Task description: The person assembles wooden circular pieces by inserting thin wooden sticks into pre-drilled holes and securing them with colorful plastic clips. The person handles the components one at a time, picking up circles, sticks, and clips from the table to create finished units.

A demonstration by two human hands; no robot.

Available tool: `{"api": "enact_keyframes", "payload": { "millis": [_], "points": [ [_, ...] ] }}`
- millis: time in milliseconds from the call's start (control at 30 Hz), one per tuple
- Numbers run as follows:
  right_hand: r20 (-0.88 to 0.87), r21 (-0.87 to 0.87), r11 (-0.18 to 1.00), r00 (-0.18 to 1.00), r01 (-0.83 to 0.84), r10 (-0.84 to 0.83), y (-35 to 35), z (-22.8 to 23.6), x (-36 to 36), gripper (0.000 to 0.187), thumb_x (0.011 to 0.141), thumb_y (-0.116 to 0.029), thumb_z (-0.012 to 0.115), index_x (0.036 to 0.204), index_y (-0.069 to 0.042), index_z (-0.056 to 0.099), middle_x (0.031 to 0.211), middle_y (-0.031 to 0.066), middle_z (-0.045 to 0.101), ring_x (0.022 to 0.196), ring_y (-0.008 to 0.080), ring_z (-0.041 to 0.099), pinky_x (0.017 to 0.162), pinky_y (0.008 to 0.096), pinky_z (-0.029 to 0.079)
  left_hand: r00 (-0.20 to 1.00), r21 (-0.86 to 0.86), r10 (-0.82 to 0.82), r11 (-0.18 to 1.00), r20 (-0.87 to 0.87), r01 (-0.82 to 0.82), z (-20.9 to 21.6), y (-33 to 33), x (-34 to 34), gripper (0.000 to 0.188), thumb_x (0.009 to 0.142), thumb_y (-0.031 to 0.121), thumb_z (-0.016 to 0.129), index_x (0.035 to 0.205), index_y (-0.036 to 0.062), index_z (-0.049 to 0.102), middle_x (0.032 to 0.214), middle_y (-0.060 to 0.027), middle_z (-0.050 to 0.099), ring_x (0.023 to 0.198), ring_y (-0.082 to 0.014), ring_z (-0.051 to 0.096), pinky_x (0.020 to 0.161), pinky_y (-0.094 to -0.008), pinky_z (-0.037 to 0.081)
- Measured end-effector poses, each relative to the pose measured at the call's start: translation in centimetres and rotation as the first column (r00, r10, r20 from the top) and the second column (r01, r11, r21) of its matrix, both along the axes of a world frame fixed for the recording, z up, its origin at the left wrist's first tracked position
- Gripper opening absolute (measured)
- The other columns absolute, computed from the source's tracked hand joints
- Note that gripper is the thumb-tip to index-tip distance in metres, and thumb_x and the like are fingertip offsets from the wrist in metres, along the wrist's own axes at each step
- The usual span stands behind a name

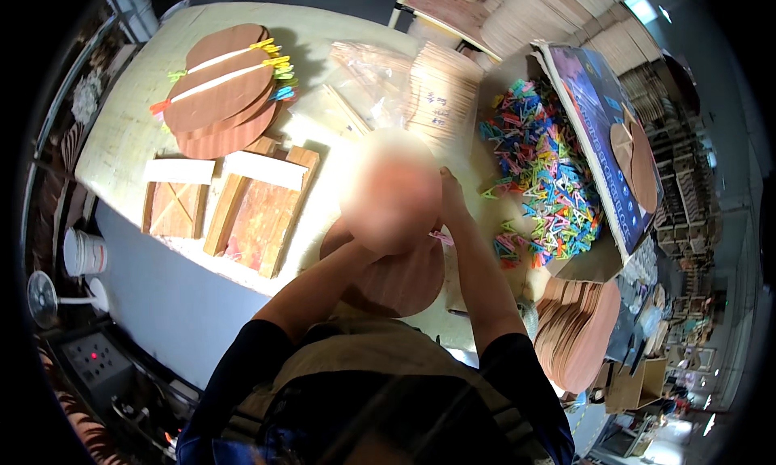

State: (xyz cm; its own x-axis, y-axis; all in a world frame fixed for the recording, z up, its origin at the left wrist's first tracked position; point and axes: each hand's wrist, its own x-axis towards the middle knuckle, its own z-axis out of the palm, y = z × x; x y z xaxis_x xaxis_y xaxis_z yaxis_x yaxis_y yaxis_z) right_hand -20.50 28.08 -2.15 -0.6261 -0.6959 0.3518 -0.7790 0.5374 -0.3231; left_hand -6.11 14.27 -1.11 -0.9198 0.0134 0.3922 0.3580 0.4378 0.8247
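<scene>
Wooden board point(400, 275) half hidden by blur, left hand unseen.

Hands point(449, 198) seemingly hold wooden disc point(400, 279)

A round, reddish-brown wooden panel point(400, 283) with fine straight grain lies flat near the worktop's near edge, its far part hidden by a blur. A small pink clip point(441, 238) sits at its right rim.

Both forearms reach forward and converge; the right hand point(450, 192) is raised, the left hand is blurred from view.
</scene>
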Motion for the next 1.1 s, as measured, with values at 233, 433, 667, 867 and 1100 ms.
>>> {"api": "enact_keyframes", "payload": {
  "millis": [233,433,667,867,1100],
  "points": [
    [0.931,-0.348,0.902,0.207,0.255,0.301,-11.2,0.3,2.5,0.017,0.079,-0.009,0.067,0.092,0.001,0.065,0.065,0.0024,0.059,0.05,0.0082,0.051,0.044,0.0223,0.041,0.975,-0.152,0.06,0.984,-0.213,-0.093,-0.7,-0.2,-0.1,0.01,0.069,0.003,0.059,0.079,0.0044,0.06,0.096,-0.0097,0.058,0.094,-0.029,0.054,0.082,-0.0388,0.042],
    [0.975,-0.041,0.982,0.208,-0.182,0.08,-14.1,-1.2,3.3,0.014,0.08,-0.008,0.065,0.092,-0.001,0.067,0.066,0.003,0.061,0.047,0.0079,0.051,0.043,0.0229,0.042,0.997,0.078,0.067,0.995,0.035,-0.07,-2.4,0.3,0.2,0.015,0.073,0.004,0.055,0.087,0.003,0.062,0.097,-0.0127,0.059,0.095,-0.0293,0.054,0.081,-0.0394,0.043],
    [0.617,-0.459,0.881,0.756,0.117,0.221,-6.0,-0.6,-3.0,0.032,0.08,-0.007,0.061,0.111,0.0,0.058,0.099,0.0107,0.063,0.079,0.0161,0.059,0.07,0.0272,0.048,0.99,-0.142,-0.004,0.99,-0.14,-0.016,0.0,-0.2,-0.1,0.005,0.072,0.008,0.061,0.076,0.006,0.06,0.096,-0.0075,0.058,0.095,-0.0274,0.054,0.082,-0.0375,0.044],
    [0.049,0.407,0.608,0.649,0.682,-0.759,10.9,-4.9,-4.8,0.068,0.078,-0.047,0.058,0.137,-0.022,0.034,0.14,0.0154,0.031,0.125,0.0363,0.031,0.098,0.0522,0.031,0.993,-0.182,0.056,0.981,-0.105,-0.075,0.9,-0.3,0.4,0.003,0.072,0.007,0.061,0.074,0.0067,0.058,0.093,-0.0069,0.057,0.094,-0.0268,0.054,0.081,-0.0366,0.044],
    [-0.052,0.172,0.845,0.861,0.507,-0.506,12.8,-9.4,4.8,0.037,0.083,-0.029,0.056,0.114,-0.009,0.053,0.121,0.0153,0.051,0.113,0.0338,0.047,0.095,0.0418,0.039,0.998,-0.297,-0.053,0.954,-0.031,0.042,-0.1,-1.9,0.6,0.017,0.079,0.012,0.06,0.095,0.0071,0.062,0.111,-0.0092,0.055,0.107,-0.0266,0.051,0.097,-0.0393,0.036]
  ]
}}
